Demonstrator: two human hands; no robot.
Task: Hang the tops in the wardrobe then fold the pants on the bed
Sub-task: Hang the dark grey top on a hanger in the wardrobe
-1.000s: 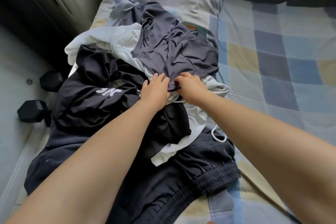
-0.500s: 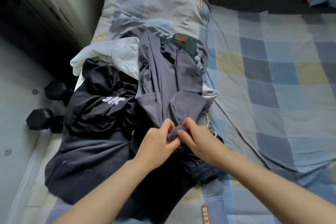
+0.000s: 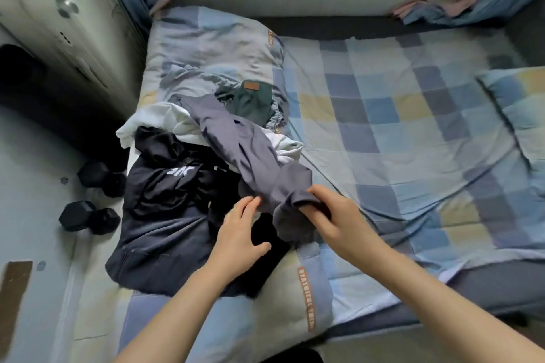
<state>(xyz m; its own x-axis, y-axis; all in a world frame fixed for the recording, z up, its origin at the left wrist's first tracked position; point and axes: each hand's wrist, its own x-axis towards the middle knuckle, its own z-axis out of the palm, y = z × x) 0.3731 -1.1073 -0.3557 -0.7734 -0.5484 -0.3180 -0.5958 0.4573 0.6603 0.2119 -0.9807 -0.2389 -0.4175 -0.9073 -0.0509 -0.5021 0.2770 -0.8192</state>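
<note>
A pile of clothes lies on the left side of the bed [image 3: 383, 132]. A grey top [image 3: 250, 153] stretches diagonally across the pile, and my right hand [image 3: 333, 215] grips its near end, lifting it a little. My left hand [image 3: 241, 230] is beside it with fingers spread and relaxed, its fingertips close to the grey fabric above a black garment [image 3: 165, 215] with white lettering. A white garment [image 3: 159, 121] and a dark green one [image 3: 253, 100] with a brown patch lie under and behind the grey top.
Two black dumbbells [image 3: 91, 200] sit on the floor left of the bed. A pale cabinet [image 3: 65, 26] stands at the far left. A folded checked quilt [image 3: 212, 47] lies behind the pile, and a pillow [image 3: 519, 103] rests at the right.
The grey top has been pulled toward me and stretched out long. My left hand has let go of it and opened. The view has drawn back from the bed.
</note>
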